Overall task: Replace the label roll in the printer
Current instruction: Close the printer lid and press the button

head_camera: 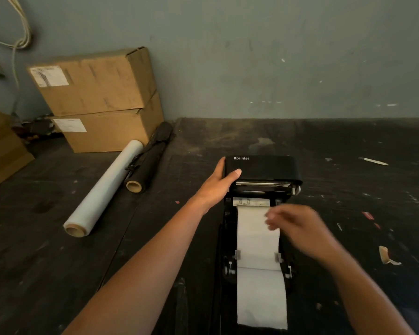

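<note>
A black Xprinter label printer (264, 169) stands on the dark table with its lid raised away from me. White label paper (257, 240) runs from the roll (261, 298) at the near end, between two side guides, up to the print head. My left hand (218, 184) grips the left edge of the raised lid, thumb on top. My right hand (298, 226) is blurred and hovers over the right edge of the paper strip, fingers loosely bent; whether it touches the paper I cannot tell.
A clear stretch-film roll (102, 192) and a black roll (148, 163) lie to the left. Two stacked cardboard boxes (99, 97) stand against the wall. Paper scraps (387, 257) and a white stick (374, 161) lie to the right.
</note>
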### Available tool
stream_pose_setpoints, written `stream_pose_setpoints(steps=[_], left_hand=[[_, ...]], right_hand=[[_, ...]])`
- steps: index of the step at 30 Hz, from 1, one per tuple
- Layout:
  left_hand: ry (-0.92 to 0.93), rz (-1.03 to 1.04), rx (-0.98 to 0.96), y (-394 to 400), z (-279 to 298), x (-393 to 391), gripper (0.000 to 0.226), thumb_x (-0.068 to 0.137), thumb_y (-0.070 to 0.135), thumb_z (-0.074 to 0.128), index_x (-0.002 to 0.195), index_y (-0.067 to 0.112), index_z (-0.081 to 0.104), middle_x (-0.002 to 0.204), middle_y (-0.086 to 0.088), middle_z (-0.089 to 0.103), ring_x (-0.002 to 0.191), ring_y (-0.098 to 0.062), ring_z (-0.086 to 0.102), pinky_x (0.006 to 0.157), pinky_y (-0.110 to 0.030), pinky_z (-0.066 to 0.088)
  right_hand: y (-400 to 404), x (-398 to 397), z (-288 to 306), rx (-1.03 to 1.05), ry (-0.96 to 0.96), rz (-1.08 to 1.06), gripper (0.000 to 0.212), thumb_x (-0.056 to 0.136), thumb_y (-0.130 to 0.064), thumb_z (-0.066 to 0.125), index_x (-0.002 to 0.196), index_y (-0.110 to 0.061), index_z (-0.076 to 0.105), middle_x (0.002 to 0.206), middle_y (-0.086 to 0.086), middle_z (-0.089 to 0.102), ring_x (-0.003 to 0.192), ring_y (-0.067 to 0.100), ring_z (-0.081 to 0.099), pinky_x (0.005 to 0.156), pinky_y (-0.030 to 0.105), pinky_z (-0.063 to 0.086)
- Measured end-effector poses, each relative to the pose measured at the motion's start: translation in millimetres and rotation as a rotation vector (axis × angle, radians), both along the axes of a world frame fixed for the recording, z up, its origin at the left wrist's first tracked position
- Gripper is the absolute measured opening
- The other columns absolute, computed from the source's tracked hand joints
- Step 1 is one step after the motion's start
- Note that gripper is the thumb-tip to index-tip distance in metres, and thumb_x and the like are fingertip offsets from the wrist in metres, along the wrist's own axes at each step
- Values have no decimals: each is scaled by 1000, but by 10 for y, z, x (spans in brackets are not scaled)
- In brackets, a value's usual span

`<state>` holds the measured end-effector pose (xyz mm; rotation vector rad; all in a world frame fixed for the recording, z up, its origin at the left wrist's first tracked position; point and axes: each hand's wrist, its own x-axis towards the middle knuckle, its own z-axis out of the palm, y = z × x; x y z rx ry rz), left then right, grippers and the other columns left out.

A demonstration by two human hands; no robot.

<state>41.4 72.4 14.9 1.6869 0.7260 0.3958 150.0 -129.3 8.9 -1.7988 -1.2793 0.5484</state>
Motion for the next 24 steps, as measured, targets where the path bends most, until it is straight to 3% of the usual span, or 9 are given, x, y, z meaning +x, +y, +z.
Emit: stream_pose_setpoints(steps=[3, 4, 6, 8, 11, 13, 15, 18, 24], left_hand=[[-19, -47, 37, -95, -106, -148, 75, 91, 51, 55, 149, 46, 7, 131, 23, 40, 101, 14, 45, 78, -11, 34], [-28, -57, 46, -131, -146, -205, 74, 91, 49, 57, 149, 47, 10, 127, 26, 42, 95, 20, 47, 74, -7, 35], [-54, -73, 69, -216, -230, -324, 67, 90, 43, 61, 142, 53, 20, 117, 33, 43, 91, 26, 49, 71, -4, 42], [-64, -106, 83, -310, -325, -450, 57, 87, 40, 66, 123, 66, 30, 117, 31, 44, 102, 18, 50, 80, -10, 45], [-26, -204, 95, -429, -417, -645, 65, 78, 39, 74, 119, 66, 32, 127, 23, 46, 119, 0, 49, 98, -28, 46], [59, -296, 160, -478, -499, -752, 75, 72, 37, 79, 125, 60, 30, 136, 17, 43, 130, -10, 44, 105, -37, 43], [207, -381, 295, -552, -652, -835, 91, 70, 30, 82, 135, 57, 23, 152, 8, 29, 140, -17, 30, 113, -45, 34], [342, -382, 340, -701, -861, -921, 108, 71, 30, 81, 130, 75, 2, 162, 7, 6, 147, -19, 14, 118, -49, 23], [278, -288, 219, -800, -902, -909, 90, 67, 69, 69, 134, 71, 9, 162, 8, 6, 147, -20, 15, 116, -49, 24]], right_hand=[[-311, 264, 12, 230, 356, -415, 11, 87, -35, 56, 92, -30, 64, 94, -5, 68, 94, 11, 65, 80, 31, 50], [-323, 312, -7, 234, 425, -486, 21, 84, -43, 55, 100, -30, 61, 105, -5, 65, 102, 14, 61, 83, 32, 48], [-264, 329, -26, 172, 548, -497, 49, 81, -53, 54, 123, -27, 50, 126, -2, 54, 114, 17, 52, 87, 33, 45], [-161, 264, -41, 117, 623, -443, 71, 77, -58, 54, 139, -27, 37, 138, 2, 44, 119, 19, 46, 85, 32, 45], [-68, 132, -134, 18, 519, -446, 78, 77, -59, 57, 143, -32, 27, 147, 5, 34, 128, 26, 39, 102, 49, 38], [-76, 50, -249, -39, 445, -440, 71, 83, -50, 58, 143, -33, 26, 144, 7, 37, 125, 28, 42, 101, 52, 39], [-133, -32, -402, -99, 404, -429, 67, 86, -39, 59, 144, -30, 25, 143, 7, 40, 124, 27, 45, 99, 51, 42], [-232, -171, -639, -135, 360, -468, 63, 91, -29, 54, 144, -30, 22, 142, 9, 41, 123, 26, 48, 99, 50, 44], [-228, -184, -786, -83, 414, -579, 62, 92, -31, 53, 145, -30, 21, 146, 7, 38, 129, 27, 42, 101, 47, 41]])
